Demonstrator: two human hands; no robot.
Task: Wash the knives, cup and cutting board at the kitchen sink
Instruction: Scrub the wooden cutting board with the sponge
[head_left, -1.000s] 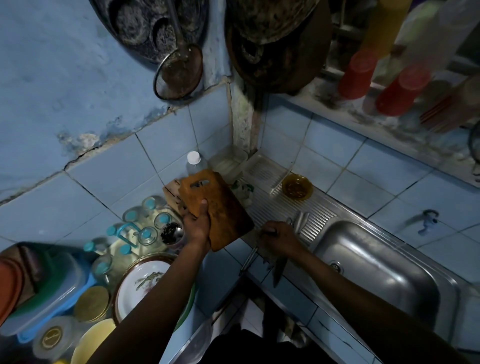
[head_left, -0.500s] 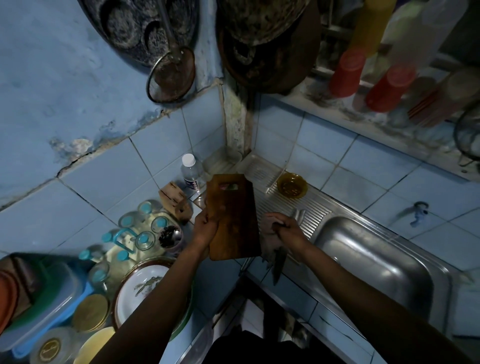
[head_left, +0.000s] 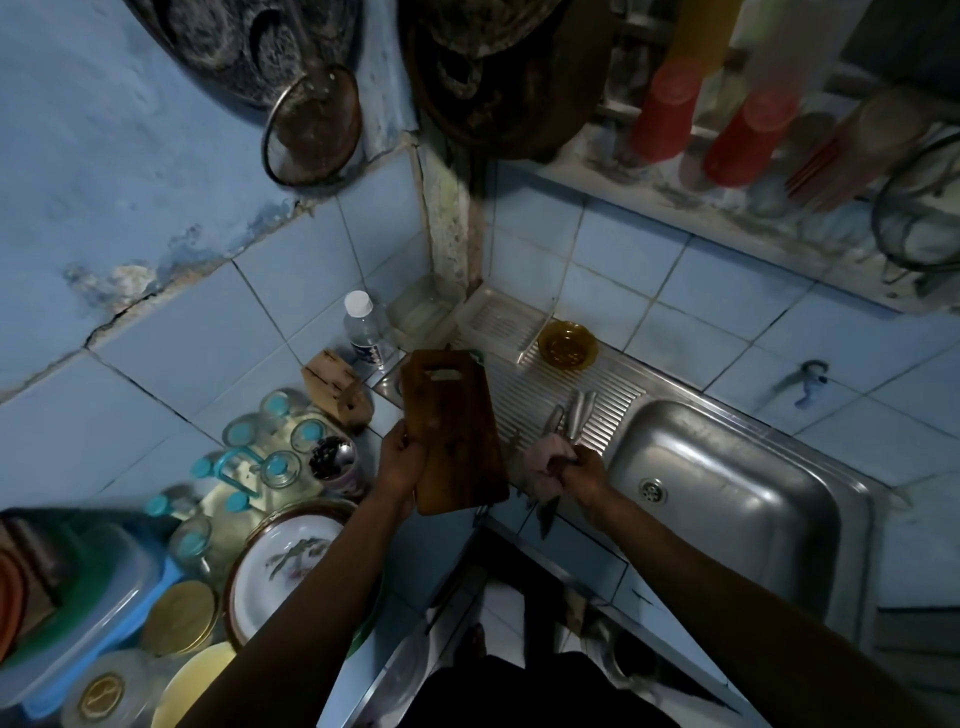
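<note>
My left hand (head_left: 399, 462) grips the left edge of a brown wooden cutting board (head_left: 453, 430), held upright over the left end of the ribbed draining board (head_left: 613, 395). My right hand (head_left: 576, 470) holds a bunch of knives (head_left: 569, 415) by their handles; steel handles stick up past my fingers and one dark blade points down over the counter edge. A pale cup-like thing sits pressed against the same hand, unclear in the dim light. The steel sink basin (head_left: 727, 483) lies just right of my right hand.
An amber glass bowl (head_left: 567, 344) stands on the draining board by the wall. A water bottle (head_left: 363, 328) and a wooden knife block (head_left: 337, 384) sit in the corner. Jars, plates (head_left: 285, 561) and plastic tubs crowd the left counter. A tap (head_left: 805, 382) juts from the wall.
My left hand has carried the cutting board rightward from the left counter and turned it upright beside the knives. My right hand has lifted the knives slightly off the drainer edge.
</note>
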